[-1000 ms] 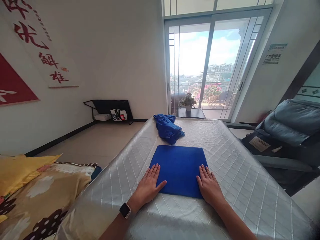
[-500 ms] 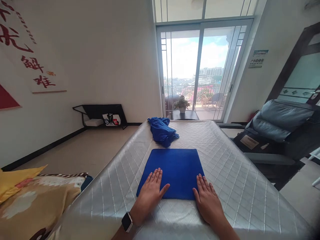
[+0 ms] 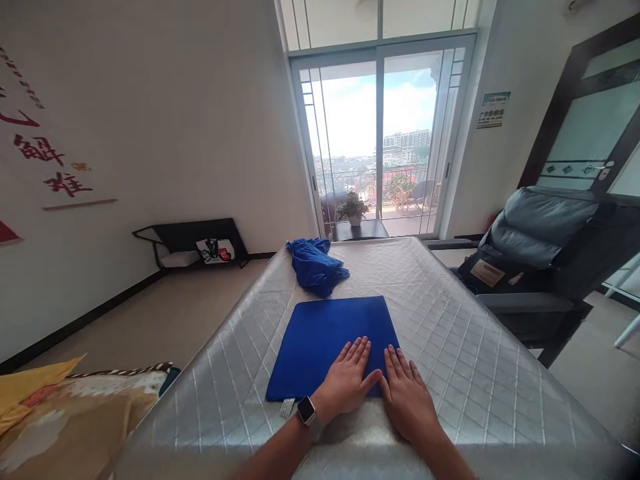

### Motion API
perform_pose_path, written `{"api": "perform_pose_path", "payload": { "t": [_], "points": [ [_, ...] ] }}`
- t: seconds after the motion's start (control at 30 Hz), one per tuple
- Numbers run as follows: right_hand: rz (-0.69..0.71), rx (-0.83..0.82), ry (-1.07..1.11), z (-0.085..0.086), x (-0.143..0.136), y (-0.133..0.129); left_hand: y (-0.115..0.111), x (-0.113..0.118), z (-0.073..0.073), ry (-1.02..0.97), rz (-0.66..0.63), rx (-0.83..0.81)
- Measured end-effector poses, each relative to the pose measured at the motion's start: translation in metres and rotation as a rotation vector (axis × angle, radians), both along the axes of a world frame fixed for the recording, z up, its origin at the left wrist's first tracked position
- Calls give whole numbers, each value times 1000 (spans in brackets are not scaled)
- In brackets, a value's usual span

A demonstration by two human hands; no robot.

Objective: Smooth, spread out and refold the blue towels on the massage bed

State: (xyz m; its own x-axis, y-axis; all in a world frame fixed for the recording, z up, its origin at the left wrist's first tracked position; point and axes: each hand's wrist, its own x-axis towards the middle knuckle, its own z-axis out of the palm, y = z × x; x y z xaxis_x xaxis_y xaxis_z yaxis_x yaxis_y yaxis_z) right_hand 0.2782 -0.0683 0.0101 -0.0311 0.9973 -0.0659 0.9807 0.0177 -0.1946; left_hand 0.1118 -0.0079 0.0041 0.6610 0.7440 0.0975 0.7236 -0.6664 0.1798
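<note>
A flat blue square, cushion-like pad (image 3: 320, 333) lies on a silver quilted mattress (image 3: 450, 373). My left hand (image 3: 350, 377) rests palm down on the pad's front right part, fingers stretched forward, a watch (image 3: 307, 410) on its wrist. Beside it my right hand (image 3: 406, 390) lies flat over the pad's front right corner, fingers extended. The two thumbs nearly meet; whether they touch I cannot tell. A white tag (image 3: 287, 407) pokes out at the pad's front edge. Beyond the pad lies a crumpled blue cloth (image 3: 316, 268).
To the right stands a dark recliner chair (image 3: 540, 233) with a bag on its seat. Patterned bedding (image 3: 75, 413) sits at the lower left. A black rack (image 3: 195, 243) is by the wall, and a potted plant (image 3: 354, 208) stands before the glass door.
My left hand has slid right across the pad, up beside my right hand, uncovering the white tag. My right hand stays at the right corner. The view has turned slightly.
</note>
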Motion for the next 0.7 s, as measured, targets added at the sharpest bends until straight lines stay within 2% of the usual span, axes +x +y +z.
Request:
{"api": "perform_pose_path", "payload": {
  "t": [0.1, 0.23, 0.33, 0.4, 0.53, 0.63, 0.7],
  "points": [
    [-6, 3, 11, 0, 0, 1, 0, -44, 0, 53, 125, -34],
    [0, 14, 2, -4, 1, 1, -4, -109, -5, 102, 358, -60],
    [6, 40, 2, -12, 2, 3, -12, -139, -11, 105, 461, -27],
    [5, 64, 0, -18, 3, 4, -17, -146, -15, 93, 487, -5],
    [12, 86, -13, -24, 6, 4, -20, -143, -17, 64, 498, 12],
    [32, 44, -29, -17, 10, 7, -20, -141, -16, 53, 503, -2],
    [37, 5, -46, -6, 12, 13, -19, -141, -16, 46, 502, -5]
  ]
}}
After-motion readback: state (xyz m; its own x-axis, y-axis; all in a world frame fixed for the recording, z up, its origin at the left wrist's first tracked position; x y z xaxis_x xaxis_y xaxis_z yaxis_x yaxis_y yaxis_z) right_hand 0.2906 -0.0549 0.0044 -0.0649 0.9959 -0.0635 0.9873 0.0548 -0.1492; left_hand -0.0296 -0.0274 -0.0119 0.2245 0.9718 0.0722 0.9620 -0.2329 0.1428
